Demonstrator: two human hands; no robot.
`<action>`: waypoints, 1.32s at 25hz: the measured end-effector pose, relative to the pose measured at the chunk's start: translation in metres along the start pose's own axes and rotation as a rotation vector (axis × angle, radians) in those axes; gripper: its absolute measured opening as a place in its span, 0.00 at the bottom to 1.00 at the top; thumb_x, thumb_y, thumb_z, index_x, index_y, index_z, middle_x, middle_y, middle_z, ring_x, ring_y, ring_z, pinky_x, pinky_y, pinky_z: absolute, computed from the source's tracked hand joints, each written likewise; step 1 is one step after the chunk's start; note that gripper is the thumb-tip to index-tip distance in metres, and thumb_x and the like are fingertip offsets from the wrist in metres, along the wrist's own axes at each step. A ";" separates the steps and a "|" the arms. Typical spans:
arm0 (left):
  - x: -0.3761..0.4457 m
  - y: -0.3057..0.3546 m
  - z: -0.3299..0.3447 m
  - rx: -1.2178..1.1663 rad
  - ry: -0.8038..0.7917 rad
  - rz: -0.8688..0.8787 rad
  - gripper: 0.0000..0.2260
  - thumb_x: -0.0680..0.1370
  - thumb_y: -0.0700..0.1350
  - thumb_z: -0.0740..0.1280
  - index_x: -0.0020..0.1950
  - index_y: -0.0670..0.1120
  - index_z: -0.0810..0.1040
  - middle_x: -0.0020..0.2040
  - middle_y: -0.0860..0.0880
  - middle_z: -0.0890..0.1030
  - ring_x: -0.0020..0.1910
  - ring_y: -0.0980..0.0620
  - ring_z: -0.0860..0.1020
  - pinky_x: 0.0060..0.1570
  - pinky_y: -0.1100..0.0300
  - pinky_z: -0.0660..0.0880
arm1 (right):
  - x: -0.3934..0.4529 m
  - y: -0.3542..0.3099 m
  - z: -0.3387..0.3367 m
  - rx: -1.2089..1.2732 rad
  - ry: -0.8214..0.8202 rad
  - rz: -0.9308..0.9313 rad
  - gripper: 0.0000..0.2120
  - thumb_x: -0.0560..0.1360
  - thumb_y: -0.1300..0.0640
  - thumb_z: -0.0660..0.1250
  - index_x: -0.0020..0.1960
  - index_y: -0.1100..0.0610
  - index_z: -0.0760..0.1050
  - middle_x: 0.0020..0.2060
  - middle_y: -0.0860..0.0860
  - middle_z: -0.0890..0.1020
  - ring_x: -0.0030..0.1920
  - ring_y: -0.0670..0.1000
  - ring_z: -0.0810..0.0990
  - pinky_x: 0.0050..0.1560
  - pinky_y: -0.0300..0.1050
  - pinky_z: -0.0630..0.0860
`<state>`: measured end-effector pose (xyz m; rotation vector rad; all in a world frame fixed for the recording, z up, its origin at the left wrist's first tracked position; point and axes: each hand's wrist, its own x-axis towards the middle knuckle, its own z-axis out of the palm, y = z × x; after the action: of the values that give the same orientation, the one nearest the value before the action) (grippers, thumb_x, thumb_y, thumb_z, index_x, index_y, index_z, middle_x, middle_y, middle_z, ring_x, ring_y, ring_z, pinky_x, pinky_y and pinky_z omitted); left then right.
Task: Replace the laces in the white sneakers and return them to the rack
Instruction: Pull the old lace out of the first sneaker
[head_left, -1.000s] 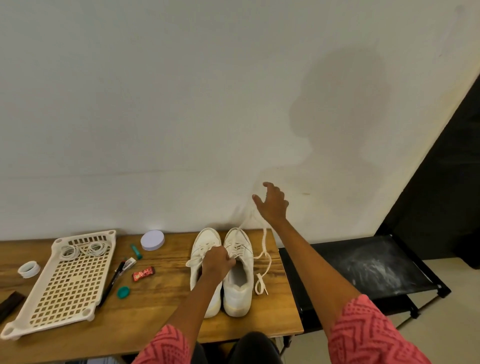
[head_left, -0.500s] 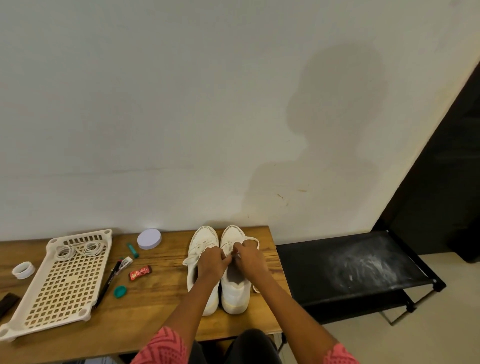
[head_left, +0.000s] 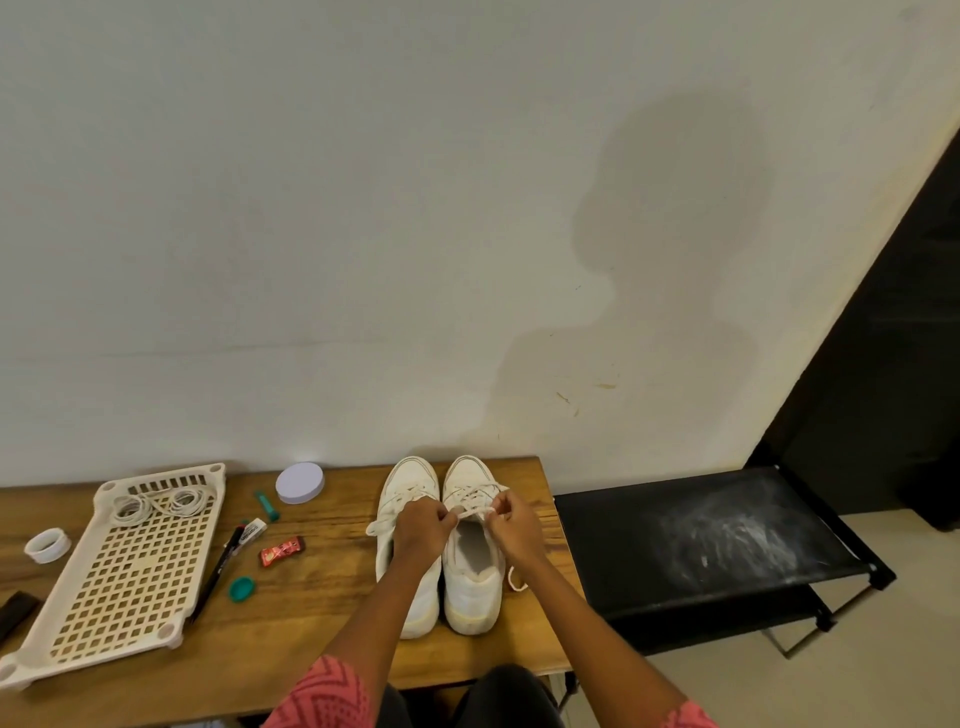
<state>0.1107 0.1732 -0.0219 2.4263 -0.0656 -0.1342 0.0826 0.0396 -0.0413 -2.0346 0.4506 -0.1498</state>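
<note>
Two hands, left and right, pinch the lace; tray at 9 o'clock holds coiled laces.

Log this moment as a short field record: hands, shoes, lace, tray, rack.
left hand: pinches the lace over the right sneaker
right hand: pinches the same lace, opposite end
lace: stretched between both hands
sneakers: side by side on the wooden table, toes to the wall
tray: perforated, holds coiled laces
rack: black, right of the table, no shoes on it
</note>
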 end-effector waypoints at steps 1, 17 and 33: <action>0.000 -0.001 0.000 -0.001 -0.002 0.000 0.12 0.78 0.48 0.65 0.49 0.40 0.83 0.45 0.42 0.84 0.38 0.52 0.77 0.41 0.65 0.69 | 0.000 -0.005 0.000 -0.187 -0.006 -0.124 0.07 0.74 0.58 0.65 0.52 0.55 0.73 0.52 0.52 0.76 0.51 0.47 0.74 0.43 0.32 0.71; 0.000 -0.001 -0.006 -0.034 -0.086 0.005 0.16 0.78 0.51 0.65 0.46 0.38 0.82 0.43 0.40 0.84 0.35 0.51 0.75 0.41 0.62 0.68 | -0.008 -0.019 -0.014 0.386 0.351 0.354 0.05 0.75 0.61 0.65 0.50 0.57 0.76 0.52 0.55 0.78 0.50 0.53 0.75 0.51 0.48 0.75; 0.003 -0.003 -0.006 -0.023 -0.090 0.010 0.14 0.78 0.49 0.65 0.48 0.39 0.82 0.44 0.41 0.84 0.37 0.51 0.78 0.45 0.62 0.72 | -0.002 -0.002 -0.033 0.039 0.566 0.245 0.05 0.78 0.57 0.63 0.48 0.56 0.76 0.48 0.54 0.80 0.52 0.52 0.75 0.60 0.47 0.67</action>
<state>0.1148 0.1784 -0.0197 2.3957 -0.1166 -0.2387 0.0716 0.0143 -0.0233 -1.8609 1.0330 -0.5855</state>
